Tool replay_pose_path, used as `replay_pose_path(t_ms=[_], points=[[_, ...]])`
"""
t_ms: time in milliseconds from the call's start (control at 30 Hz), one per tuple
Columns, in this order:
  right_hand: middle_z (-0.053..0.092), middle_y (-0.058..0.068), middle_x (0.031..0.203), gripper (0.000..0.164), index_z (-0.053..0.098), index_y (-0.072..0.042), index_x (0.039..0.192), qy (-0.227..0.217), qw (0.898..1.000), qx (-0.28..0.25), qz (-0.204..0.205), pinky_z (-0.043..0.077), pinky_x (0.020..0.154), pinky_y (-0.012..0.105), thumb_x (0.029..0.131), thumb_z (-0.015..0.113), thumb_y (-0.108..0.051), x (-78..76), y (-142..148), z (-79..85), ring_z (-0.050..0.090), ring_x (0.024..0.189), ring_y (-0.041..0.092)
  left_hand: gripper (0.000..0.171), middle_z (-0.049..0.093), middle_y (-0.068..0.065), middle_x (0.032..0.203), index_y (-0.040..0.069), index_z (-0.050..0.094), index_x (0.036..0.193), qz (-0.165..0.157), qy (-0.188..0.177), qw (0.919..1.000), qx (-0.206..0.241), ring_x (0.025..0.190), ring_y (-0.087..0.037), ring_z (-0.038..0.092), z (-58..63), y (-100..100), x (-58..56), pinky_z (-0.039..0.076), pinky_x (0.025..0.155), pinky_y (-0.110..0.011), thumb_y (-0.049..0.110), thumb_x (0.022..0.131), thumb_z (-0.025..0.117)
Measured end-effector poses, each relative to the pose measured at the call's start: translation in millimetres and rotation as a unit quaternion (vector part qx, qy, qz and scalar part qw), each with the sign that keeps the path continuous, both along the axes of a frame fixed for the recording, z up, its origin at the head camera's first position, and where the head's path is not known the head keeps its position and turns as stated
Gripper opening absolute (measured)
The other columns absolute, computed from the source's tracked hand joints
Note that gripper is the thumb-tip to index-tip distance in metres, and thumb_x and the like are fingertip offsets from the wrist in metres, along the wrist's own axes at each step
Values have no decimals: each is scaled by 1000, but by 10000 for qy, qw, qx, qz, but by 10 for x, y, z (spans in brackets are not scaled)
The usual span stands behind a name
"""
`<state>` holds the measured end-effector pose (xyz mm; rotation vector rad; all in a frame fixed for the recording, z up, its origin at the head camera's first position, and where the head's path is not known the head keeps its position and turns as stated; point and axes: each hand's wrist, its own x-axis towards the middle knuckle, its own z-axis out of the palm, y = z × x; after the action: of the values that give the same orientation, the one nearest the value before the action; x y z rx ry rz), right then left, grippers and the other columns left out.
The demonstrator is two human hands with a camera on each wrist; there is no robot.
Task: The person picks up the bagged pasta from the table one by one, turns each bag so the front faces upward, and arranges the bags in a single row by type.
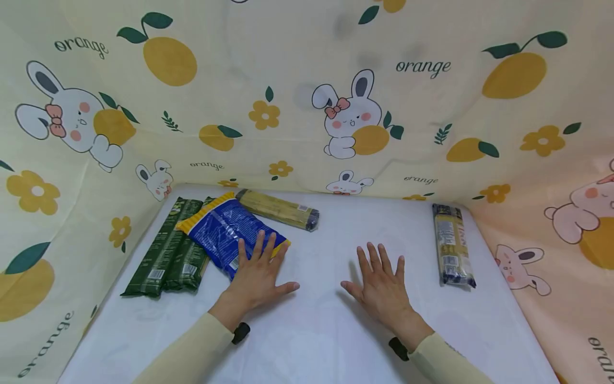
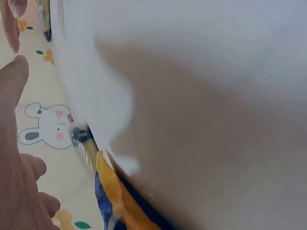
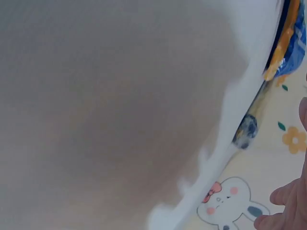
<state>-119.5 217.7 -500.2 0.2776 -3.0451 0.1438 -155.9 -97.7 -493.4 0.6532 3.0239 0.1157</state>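
Note:
My left hand [image 1: 257, 276] is spread with straight fingers, its fingertips overlapping the near right corner of a blue plastic packet with yellow ends [image 1: 225, 229]. In the left wrist view, the thumb [image 2: 15, 79] shows above the white surface, with the packet's yellow end [image 2: 117, 189] below. Fingers also spread, my right hand [image 1: 382, 288] hovers over the white tabletop and holds nothing. The blue packet partly covers two long dark green packets [image 1: 160, 250]. Behind it lies a long clear-wrapped packet with yellowish contents [image 1: 278, 209]. A similar slim packet [image 1: 452, 242] lies right of my right hand.
A white-covered table [image 1: 316, 330] lies under everything. Cream cloth printed with rabbits and oranges [image 1: 268, 48] walls in the back and both sides. Dark bands [image 1: 241, 333] sit on both wrists by the pale sleeves.

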Motion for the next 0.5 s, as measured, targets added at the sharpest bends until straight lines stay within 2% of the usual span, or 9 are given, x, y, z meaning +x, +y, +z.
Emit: replay_pose_path(t_ms=[100, 267, 500], points=[[23, 20, 174, 94, 29, -8, 167, -10, 9999, -76, -66, 6, 120, 79, 100, 56, -69, -9, 68, 25, 14, 162, 44, 102, 10, -17, 177, 22, 21, 170, -145, -8, 9999, 37, 163, -41, -7, -27, 88, -13, -4, 121, -78, 84, 93, 46], [23, 23, 173, 90, 29, -3, 166, 49, 9994, -286, -161, 10, 121, 77, 103, 55, -62, -58, 287, 27, 16, 161, 45, 98, 15, -19, 176, 18, 26, 169, -559, 17, 9984, 52, 163, -43, 3, -100, 346, -10, 7, 123, -76, 80, 96, 48], [23, 33, 169, 85, 28, 7, 162, 43, 9974, -420, -591, 14, 117, 81, 107, 57, -51, -181, 849, 29, 19, 157, 53, 92, 14, -14, 177, 19, 24, 170, -1186, -628, 9905, 300, 165, -36, 3, -152, 882, 4, 10, 128, -65, 73, 100, 51]])
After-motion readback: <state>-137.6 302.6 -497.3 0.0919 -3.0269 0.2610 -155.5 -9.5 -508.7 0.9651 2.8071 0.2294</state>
